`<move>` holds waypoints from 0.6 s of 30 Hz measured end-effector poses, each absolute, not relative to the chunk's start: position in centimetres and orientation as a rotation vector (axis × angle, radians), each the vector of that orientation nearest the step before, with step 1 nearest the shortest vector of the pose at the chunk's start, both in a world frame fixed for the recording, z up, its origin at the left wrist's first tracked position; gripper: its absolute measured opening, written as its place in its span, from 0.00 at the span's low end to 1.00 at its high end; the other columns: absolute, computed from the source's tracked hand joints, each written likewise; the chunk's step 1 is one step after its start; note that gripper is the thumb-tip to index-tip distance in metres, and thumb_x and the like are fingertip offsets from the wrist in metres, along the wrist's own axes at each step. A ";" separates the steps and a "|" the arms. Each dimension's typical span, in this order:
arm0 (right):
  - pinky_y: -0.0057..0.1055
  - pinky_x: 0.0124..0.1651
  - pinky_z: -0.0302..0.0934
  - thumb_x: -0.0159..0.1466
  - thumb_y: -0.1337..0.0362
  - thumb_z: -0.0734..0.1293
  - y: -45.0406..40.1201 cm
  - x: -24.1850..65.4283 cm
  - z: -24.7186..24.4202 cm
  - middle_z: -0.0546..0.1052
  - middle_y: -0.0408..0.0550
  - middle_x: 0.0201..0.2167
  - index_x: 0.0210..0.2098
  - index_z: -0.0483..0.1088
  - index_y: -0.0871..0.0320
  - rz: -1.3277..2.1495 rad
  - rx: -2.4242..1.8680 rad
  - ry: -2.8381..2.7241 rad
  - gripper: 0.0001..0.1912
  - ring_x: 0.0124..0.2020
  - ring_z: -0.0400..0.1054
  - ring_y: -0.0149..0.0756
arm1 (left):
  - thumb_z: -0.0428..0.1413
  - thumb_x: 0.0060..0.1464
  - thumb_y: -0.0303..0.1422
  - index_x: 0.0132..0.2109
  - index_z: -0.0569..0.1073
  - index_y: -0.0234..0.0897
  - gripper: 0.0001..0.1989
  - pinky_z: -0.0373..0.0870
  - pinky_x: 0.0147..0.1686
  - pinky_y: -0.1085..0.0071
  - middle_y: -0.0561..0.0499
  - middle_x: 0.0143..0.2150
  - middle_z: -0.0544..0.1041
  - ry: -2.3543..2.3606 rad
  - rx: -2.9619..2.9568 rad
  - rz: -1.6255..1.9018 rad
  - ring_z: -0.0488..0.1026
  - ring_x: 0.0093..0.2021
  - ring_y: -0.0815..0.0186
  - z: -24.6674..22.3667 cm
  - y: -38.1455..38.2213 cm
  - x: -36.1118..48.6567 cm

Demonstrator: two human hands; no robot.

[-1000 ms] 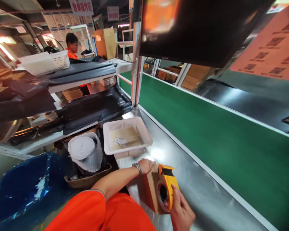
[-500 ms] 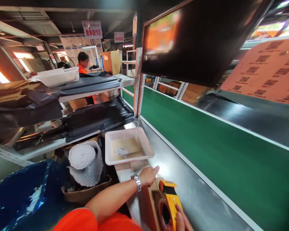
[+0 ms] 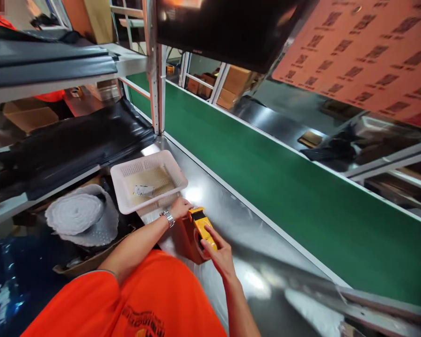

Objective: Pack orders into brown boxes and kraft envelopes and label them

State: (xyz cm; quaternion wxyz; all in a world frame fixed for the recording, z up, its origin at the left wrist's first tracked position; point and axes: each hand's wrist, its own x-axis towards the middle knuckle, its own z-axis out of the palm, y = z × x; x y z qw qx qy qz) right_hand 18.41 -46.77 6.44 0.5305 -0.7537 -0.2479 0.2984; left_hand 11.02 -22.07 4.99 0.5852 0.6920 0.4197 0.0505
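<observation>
A yellow tape dispenser with a black band near its front is gripped in my right hand. It rests over the top of a small brown cardboard box, and its tape roll shows at the side. My left hand, below a silver wristwatch, is closed at the far end of the box, its fingertips close to the dispenser's front. My fingers partly hide that end of the box. The box stands on the shiny metal table.
A white plastic basket holding a labelled packet is just beyond my left hand. To the left is a bubble wrap roll in an open carton. A green conveyor belt runs along the right. Black sheets lie on the shelf; a monitor hangs above.
My view has tilted down and turned right. My right hand with the tape dispenser now shows fully over the box. My left thumb, stuck out before, is now folded in by the dispenser's front.
</observation>
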 end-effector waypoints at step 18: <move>0.33 0.27 0.71 0.53 0.40 0.80 -43.1 16.4 8.9 0.89 0.56 0.40 0.56 0.85 0.63 0.826 -1.950 -0.336 0.41 0.28 0.78 0.41 | 0.62 0.64 0.48 0.27 0.77 0.38 0.22 0.74 0.45 0.63 0.45 0.30 0.81 0.990 1.760 -0.106 0.80 0.40 0.55 -0.6 -18.0 12.0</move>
